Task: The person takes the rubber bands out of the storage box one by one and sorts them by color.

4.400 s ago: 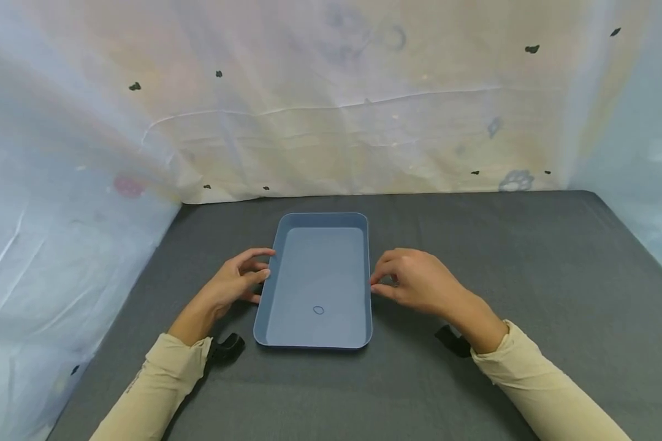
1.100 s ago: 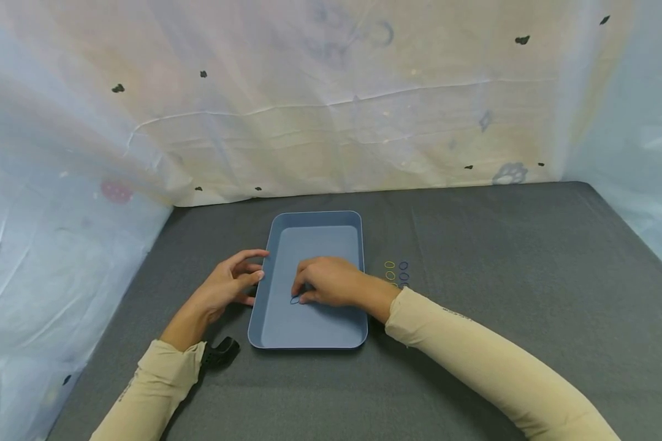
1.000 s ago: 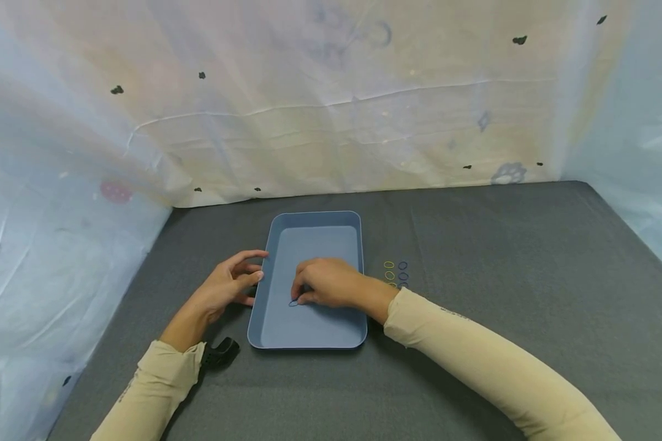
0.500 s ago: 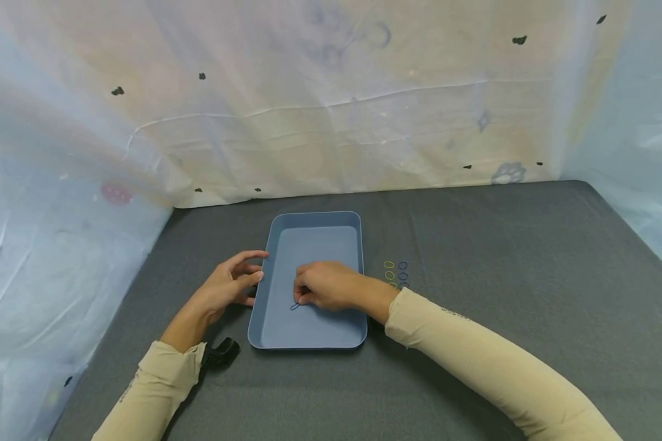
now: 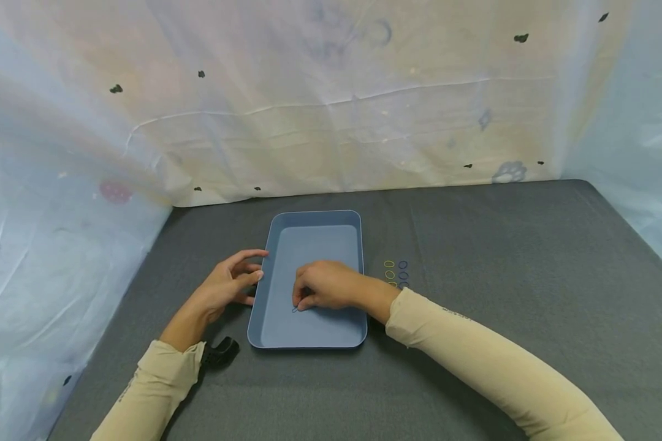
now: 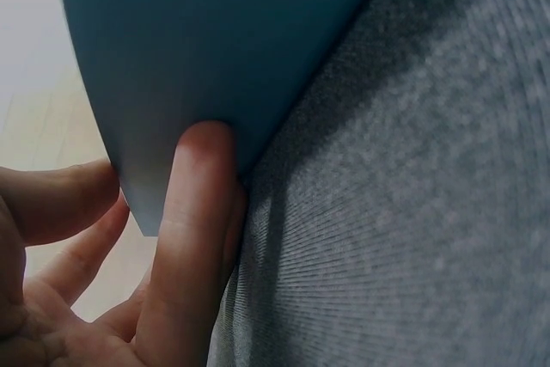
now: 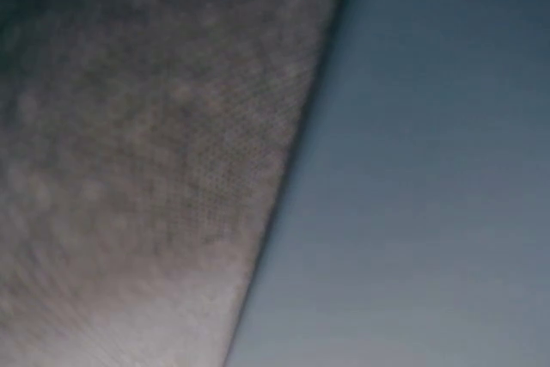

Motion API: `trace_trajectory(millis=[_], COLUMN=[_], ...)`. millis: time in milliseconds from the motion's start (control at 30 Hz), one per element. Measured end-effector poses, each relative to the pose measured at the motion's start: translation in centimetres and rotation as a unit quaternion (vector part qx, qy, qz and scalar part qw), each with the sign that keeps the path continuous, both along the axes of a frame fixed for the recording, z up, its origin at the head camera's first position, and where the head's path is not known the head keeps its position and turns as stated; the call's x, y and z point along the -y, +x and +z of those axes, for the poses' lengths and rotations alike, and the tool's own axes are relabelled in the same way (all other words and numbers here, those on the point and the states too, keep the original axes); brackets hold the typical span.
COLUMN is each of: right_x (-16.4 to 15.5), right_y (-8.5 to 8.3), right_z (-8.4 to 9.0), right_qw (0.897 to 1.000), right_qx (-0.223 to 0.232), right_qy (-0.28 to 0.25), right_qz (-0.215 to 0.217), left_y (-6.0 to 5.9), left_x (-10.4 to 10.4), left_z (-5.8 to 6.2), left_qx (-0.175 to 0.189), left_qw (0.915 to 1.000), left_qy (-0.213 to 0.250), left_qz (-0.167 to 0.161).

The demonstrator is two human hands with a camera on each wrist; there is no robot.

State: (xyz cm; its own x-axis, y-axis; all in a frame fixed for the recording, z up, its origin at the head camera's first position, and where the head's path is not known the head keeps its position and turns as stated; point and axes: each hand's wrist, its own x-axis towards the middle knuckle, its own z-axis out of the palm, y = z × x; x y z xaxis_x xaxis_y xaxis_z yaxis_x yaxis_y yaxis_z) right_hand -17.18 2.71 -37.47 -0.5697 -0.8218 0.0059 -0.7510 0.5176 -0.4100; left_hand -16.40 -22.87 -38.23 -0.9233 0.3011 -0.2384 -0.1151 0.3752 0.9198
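A blue-grey rectangular tray lies on the dark cloth-covered table. Over its floor, my right hand pinches a thin dark rubber band between thumb and forefinger; only a small loop of it shows. My left hand rests against the tray's left side. In the left wrist view, extended fingers of the left hand touch the outer tray wall. The right wrist view has only the tray wall and blurred cloth, with no fingers visible.
Right of the tray, yellow rubber bands and dark blue rubber bands lie in two short columns, partly hidden by my right forearm. A printed curtain hangs behind the grey tabletop.
My right hand has gone from beside the tray's right wall to inside it, uncovering the coloured bands. The dark band, once flat on the tray floor, is now pinched. My left hand stays put.
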Motion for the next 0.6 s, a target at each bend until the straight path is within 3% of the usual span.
trace_trajectory(millis=[233, 600], right_x=[-0.12, -0.84], right_y=[0.15, 0.03], right_z=[0.1, 0.33], right_qw=[1.0, 0.999], right_qx=[0.001, 0.023], right_qy=[0.0, -0.049], right_qz=[0.009, -0.006], left_y=[0.06, -0.12], left_x=[-0.04, 0.13], left_z=[-0.01, -0.21], left_qx=[0.0, 0.0], left_qw=[1.0, 1.0], left_qy=[0.001, 0.003], left_qz=[0.002, 0.001])
